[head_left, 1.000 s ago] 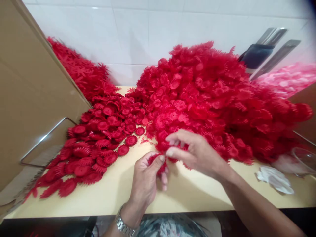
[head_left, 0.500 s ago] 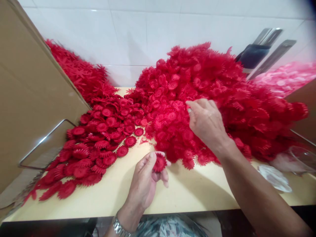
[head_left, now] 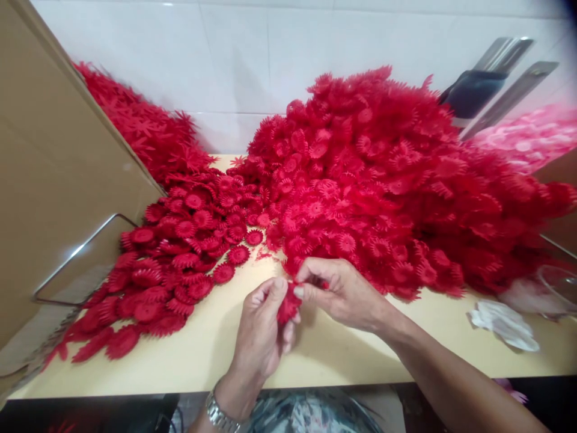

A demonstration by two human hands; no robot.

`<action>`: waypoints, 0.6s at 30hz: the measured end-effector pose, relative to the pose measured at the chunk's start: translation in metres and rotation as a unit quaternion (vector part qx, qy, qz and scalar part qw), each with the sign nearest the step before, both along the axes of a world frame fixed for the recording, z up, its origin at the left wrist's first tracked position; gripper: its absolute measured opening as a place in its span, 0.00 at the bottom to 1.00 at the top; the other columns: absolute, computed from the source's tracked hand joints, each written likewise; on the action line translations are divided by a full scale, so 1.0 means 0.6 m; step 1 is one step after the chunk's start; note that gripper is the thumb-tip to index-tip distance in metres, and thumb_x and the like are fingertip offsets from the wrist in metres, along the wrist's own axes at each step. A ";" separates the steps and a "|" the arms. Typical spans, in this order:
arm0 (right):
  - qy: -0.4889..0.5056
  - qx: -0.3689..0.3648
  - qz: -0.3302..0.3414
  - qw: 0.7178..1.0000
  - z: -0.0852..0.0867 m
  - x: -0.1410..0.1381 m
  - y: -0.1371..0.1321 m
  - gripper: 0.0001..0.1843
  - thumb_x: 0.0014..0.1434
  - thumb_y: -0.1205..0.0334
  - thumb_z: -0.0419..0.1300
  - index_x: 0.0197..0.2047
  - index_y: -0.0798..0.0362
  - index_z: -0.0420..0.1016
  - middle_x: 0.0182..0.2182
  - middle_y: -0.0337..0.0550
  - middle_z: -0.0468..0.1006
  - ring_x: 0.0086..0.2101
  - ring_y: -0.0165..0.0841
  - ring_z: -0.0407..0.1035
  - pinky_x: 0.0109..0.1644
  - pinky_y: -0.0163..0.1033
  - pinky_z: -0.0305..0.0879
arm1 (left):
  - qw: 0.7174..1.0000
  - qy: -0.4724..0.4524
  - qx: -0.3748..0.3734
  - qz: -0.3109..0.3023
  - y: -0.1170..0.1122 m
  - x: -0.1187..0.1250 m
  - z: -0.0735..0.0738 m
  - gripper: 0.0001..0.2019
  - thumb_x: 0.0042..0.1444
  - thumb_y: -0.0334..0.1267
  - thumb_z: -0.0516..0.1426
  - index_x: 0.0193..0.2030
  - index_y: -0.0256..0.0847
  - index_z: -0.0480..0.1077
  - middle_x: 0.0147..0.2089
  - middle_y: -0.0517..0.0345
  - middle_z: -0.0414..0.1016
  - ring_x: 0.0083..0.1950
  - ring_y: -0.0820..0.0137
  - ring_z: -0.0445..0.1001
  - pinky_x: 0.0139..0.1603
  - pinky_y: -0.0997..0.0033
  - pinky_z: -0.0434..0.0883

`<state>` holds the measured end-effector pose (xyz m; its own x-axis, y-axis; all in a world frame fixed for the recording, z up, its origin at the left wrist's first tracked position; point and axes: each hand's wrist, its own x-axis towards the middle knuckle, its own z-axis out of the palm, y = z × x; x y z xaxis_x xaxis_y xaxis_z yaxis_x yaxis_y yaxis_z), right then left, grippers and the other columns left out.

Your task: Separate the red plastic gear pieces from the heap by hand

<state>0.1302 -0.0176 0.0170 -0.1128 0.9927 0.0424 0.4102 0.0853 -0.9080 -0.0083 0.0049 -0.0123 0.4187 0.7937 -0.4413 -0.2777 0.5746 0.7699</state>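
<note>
- Nearest, patterned cloth (head_left: 311, 415) is being partly covered by the edge of the pale surface (head_left: 333, 361); a metal-banded watch (head_left: 219, 415) is being worn on the left wrist.
- Above the surface, in front of the heaps, a fringed red piece (head_left: 288, 307) is being pinched between the thumb and fingers of the left hand (head_left: 261, 328).
- The piece's upper right edge is being met by the right hand (head_left: 347, 294), whose thumb and forefinger are being brought nearly together with red between them; whether a second piece is being gripped there cannot be told.
- The step in hand is apparently being carried out at the fingertips, the piece being worked or fitted by both hands. By judgement, a steady left pinch and a fine, well-aligned right touch are being called for by the next move, lest the thin fringe be bent.
- At the right, a crumpled white scrap (head_left: 505, 325) is being borne by the surface.
- Beyond the left hand, a spread of red discs (head_left: 180, 258) is being flanked by a cardboard panel (head_left: 54, 150).
- Beyond the right hand, a large red heap (head_left: 360, 174) is being backed by a tiled wall (head_left: 234, 60).
</note>
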 end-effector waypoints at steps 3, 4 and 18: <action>-0.154 0.147 -0.156 0.964 0.011 0.037 0.023 0.08 0.57 0.69 0.51 0.29 0.56 0.69 0.23 0.39 0.69 0.24 0.28 0.63 0.27 0.32 0.60 | 1.000 -0.013 0.003 -0.002 0.000 -0.005 -0.001 0.15 0.49 0.46 0.60 0.25 0.37 0.64 0.15 0.65 0.66 0.09 0.83 0.54 0.06 0.86 0.52; -0.225 0.197 -0.212 0.930 0.018 0.053 0.032 0.09 0.57 0.69 0.50 0.31 0.57 0.70 0.25 0.42 0.71 0.27 0.30 0.64 0.29 0.35 0.62 | 1.000 -0.016 0.007 -0.006 0.000 -0.006 -0.001 0.14 0.49 0.46 0.60 0.26 0.36 0.65 0.16 0.65 0.67 0.09 0.83 0.55 0.07 0.85 0.53; -0.073 -0.003 0.026 0.997 0.013 -0.006 0.000 0.07 0.51 0.60 0.62 0.31 0.54 0.68 0.24 0.33 0.68 0.26 0.25 0.62 0.27 0.30 0.57 | 1.000 0.007 0.022 0.000 -0.002 -0.002 0.002 0.14 0.45 0.43 0.62 0.21 0.37 0.64 0.13 0.68 0.63 0.09 0.80 0.58 0.06 0.83 0.55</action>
